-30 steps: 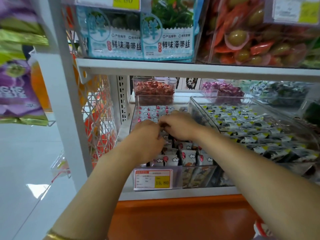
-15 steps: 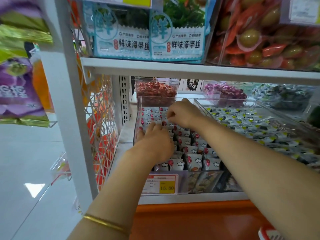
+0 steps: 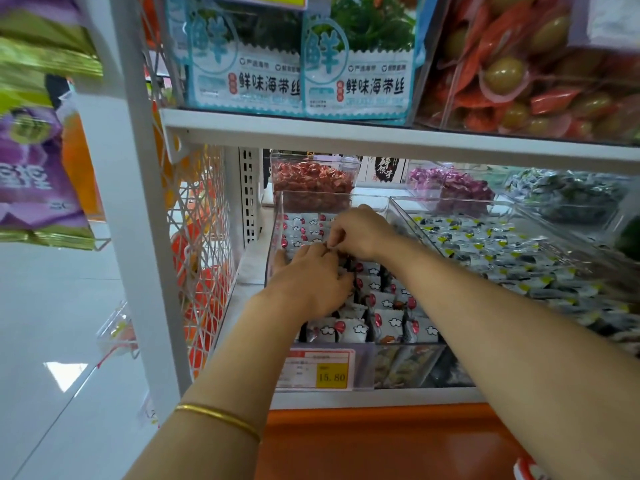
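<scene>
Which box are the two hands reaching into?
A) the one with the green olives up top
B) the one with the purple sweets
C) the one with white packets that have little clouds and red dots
C: the left hand and the right hand are both down in the clear bin of white cloud-printed packets, the bin with the 15.80 price tag on its front.

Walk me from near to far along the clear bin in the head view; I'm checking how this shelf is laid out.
Yellow price label → left hand → right hand → tub of red sweets
</scene>
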`<action>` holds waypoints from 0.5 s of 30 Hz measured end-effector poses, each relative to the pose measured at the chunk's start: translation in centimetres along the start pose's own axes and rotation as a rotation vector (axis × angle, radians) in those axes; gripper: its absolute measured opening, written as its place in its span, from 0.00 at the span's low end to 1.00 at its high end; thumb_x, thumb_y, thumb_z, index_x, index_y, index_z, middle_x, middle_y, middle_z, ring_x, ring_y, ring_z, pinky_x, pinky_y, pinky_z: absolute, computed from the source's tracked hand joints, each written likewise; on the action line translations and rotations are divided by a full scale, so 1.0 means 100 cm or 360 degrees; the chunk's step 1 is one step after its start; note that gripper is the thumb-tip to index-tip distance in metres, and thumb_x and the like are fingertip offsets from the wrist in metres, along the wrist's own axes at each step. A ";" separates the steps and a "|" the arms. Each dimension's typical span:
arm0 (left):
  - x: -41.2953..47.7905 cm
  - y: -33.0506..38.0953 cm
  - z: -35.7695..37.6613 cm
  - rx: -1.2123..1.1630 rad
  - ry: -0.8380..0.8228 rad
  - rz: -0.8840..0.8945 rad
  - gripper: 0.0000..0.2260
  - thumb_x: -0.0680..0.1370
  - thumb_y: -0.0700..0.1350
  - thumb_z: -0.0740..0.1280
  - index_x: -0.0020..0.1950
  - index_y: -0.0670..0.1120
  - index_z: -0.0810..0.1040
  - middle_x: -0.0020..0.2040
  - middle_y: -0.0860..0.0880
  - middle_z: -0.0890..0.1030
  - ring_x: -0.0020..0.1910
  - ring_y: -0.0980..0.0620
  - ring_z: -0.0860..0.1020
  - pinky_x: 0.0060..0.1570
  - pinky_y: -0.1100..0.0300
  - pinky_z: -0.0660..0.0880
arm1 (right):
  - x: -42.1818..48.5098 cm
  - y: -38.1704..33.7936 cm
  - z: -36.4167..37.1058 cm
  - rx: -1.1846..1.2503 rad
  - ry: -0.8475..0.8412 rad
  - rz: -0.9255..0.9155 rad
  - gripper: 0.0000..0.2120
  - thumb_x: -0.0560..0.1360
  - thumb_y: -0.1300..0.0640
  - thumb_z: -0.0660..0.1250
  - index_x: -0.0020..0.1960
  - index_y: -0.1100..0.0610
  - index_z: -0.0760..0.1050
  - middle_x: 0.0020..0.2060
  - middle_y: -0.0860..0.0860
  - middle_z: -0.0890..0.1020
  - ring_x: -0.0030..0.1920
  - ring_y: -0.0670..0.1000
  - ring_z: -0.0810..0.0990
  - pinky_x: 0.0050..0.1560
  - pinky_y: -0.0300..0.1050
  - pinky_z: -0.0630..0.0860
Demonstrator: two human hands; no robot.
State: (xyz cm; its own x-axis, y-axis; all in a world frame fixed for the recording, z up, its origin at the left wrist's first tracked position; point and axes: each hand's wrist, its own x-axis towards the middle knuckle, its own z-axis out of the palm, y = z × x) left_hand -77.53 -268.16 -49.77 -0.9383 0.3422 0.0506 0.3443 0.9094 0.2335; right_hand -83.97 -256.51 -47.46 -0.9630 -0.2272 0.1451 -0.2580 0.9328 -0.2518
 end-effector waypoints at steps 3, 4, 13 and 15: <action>-0.003 0.001 0.000 0.0059 -0.0019 -0.0001 0.20 0.80 0.54 0.50 0.66 0.45 0.69 0.66 0.45 0.66 0.68 0.45 0.62 0.69 0.40 0.51 | -0.003 -0.001 -0.006 0.0201 0.0146 0.0001 0.09 0.71 0.63 0.71 0.36 0.52 0.79 0.45 0.50 0.83 0.48 0.48 0.79 0.49 0.45 0.75; -0.003 0.001 0.000 0.0077 -0.0022 -0.0001 0.20 0.80 0.54 0.49 0.64 0.44 0.70 0.65 0.45 0.67 0.68 0.45 0.62 0.69 0.40 0.51 | -0.004 -0.002 -0.009 0.0265 0.0239 0.0002 0.05 0.71 0.64 0.71 0.39 0.55 0.80 0.46 0.50 0.83 0.45 0.47 0.78 0.47 0.43 0.73; -0.005 0.002 0.002 0.0005 0.0079 0.0014 0.22 0.80 0.55 0.51 0.68 0.45 0.68 0.70 0.46 0.65 0.71 0.46 0.60 0.71 0.41 0.50 | -0.024 0.013 -0.012 0.0725 0.0801 0.0113 0.06 0.74 0.63 0.67 0.40 0.54 0.75 0.39 0.47 0.76 0.43 0.49 0.76 0.48 0.47 0.75; -0.005 0.002 0.002 -0.0038 0.0085 0.0012 0.22 0.80 0.55 0.52 0.69 0.45 0.66 0.73 0.46 0.63 0.72 0.46 0.58 0.71 0.41 0.48 | -0.030 0.015 -0.015 0.0835 0.0935 0.0122 0.05 0.74 0.63 0.67 0.41 0.56 0.75 0.38 0.46 0.76 0.43 0.49 0.76 0.47 0.45 0.74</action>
State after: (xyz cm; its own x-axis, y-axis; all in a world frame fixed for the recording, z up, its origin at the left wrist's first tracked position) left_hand -77.00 -268.09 -49.94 -0.9364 0.3353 0.1038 0.3509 0.9007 0.2562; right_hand -81.31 -254.01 -46.83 -0.8183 0.1535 0.5539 -0.3368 0.6528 -0.6786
